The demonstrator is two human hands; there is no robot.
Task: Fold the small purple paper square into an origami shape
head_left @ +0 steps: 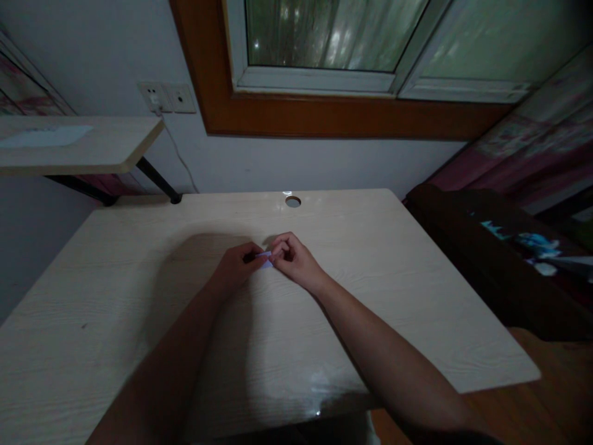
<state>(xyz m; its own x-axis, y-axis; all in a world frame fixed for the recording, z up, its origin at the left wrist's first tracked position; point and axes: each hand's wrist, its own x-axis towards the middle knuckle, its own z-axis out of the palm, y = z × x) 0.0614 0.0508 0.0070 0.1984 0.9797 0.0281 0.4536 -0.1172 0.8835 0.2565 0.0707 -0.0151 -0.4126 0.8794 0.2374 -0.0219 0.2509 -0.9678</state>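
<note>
A small piece of light purple paper [267, 264] is pinched between my two hands, over the middle of the pale wood-grain desk [393, 309]. My left hand [236, 266] grips its left side between thumb and fingers. On its right side, the thumb and curled fingers of my right hand [293, 256] close on it. Fingertips cover much of the paper, so its full shape and any folds are hidden.
A round cable hole [293, 201] is near the desk's back edge. To the left stands a raised shelf [106, 145] on black legs, with a white sheet [46, 136] on it. A cord [178, 148] hangs from the wall socket [162, 97]. Dark furniture [463, 247] is at right.
</note>
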